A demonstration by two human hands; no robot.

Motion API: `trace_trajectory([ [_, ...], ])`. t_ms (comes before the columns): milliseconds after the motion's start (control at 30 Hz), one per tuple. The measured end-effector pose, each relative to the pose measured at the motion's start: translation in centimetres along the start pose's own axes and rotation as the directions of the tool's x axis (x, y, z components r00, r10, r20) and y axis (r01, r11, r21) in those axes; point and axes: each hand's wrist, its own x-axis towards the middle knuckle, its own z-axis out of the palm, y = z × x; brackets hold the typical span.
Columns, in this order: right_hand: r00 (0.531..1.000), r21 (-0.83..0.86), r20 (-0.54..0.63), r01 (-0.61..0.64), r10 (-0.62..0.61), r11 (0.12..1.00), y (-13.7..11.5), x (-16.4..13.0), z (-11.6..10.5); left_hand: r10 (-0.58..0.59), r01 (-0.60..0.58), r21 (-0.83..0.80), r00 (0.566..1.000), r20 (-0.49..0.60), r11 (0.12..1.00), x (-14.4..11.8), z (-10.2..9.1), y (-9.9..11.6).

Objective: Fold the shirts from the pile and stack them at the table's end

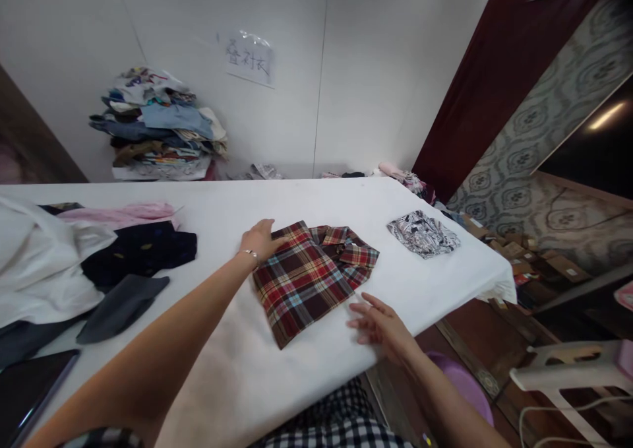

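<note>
A plaid shirt [301, 276] in red, brown, yellow and light blue lies folded into a compact shape on the white table. Its collar end points to the right, away from the wider folded end. My left hand [260, 240], with a bracelet at the wrist, rests at the shirt's far left corner, thumb spread over the fabric and fingers stretched out. Just off the shirt's near right edge, my right hand [380, 326] hovers by the table's front edge with its fingers apart, holding nothing.
A folded black-and-white printed garment [424, 233] lies to the right on the white table [346, 200]. Loose clothes, including a dark navy garment [141, 253], cover the left side. A tall clothes pile [163, 128] stands at the back left. A dark flat device [34, 388] sits front left.
</note>
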Motion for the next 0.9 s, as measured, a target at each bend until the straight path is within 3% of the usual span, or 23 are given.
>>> trace_trajectory([
  [67, 0.991, 0.175, 0.075, -0.122, 0.11, 0.977, -0.3, -0.4, 0.8, 0.048, -0.047, -0.006, 0.992, 0.118, 0.999, 1.6, 0.7, 1.6],
  [167, 0.98, 0.319, 0.142, -0.179, 0.14, 0.931, -0.7, -0.1, 2.1, 0.04, -0.036, -0.02, 0.967, 0.252, 0.999, 3.7, 2.1, 3.4],
  [333, 0.971, 0.528, 0.171, -0.232, 0.166, 0.817, -0.5, 2.2, 3.3, 0.021, -0.007, -0.048, 0.951, 0.308, 0.999, 6.4, 3.7, 4.4],
  [433, 0.956, 0.545, 0.214, -0.286, 0.199, 0.788, -0.4, 3.4, 3.9, 0.011, 0.022, -0.094, 0.941, 0.34, 0.995, 7.5, 4.0, 4.8],
  [567, 0.947, 0.499, 0.259, -0.301, 0.191, 0.813, -0.7, 4.3, 5.1, -0.035, 0.121, -0.185, 0.911, 0.41, 0.975, 8.2, 3.5, 5.3],
  [700, 0.979, 0.365, 0.181, -0.154, 0.092, 0.918, -1.4, 4.6, 5.7, -0.044, 0.226, -0.321, 0.872, 0.488, 0.92, 7.9, 1.2, 4.7],
  [800, 0.994, 0.248, 0.103, 0.005, -0.031, 0.969, -3.7, 5.0, 5.4, 0.012, 0.39, -0.545, 0.806, 0.592, 0.742, 7.6, -2.3, 3.3],
  [833, 0.992, 0.217, 0.092, 0.067, -0.088, 0.974, -5.0, 5.3, 5.3, 0.048, 0.407, -0.631, 0.816, 0.576, 0.661, 7.5, -3.8, 2.9],
  [900, 0.968, 0.17, 0.081, 0.222, -0.238, 0.96, -8.4, 6.2, 5.1, 0.117, 0.264, -0.799, 0.916, 0.383, 0.54, 7.1, -7.2, 2.1],
])
